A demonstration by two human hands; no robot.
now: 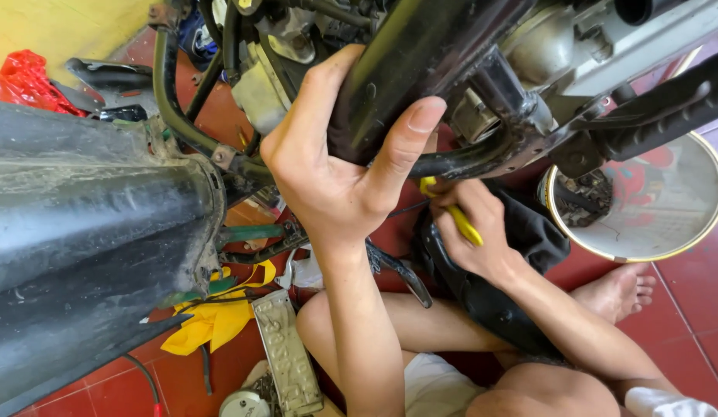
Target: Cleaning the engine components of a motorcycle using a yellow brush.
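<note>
My left hand [336,166] grips a black frame tube [420,54] on the underside of a motorcycle, thumb pressed against its right side. Below and to the right, my right hand [471,228] is closed around a yellow-handled tool [461,220], held up under the black curved pipe [467,158] of the frame. The tool's tip is hidden behind the fingers and the pipe. A black cloth-like cover [521,232] lies under my right hand, across my legs.
A dirty black mudguard [88,224] fills the left side. A round white enamel basin [652,205] with metal parts sits at right on the red tile floor [683,309]. A licence plate [285,351], yellow cloth [212,320] and red bag [23,77] lie around.
</note>
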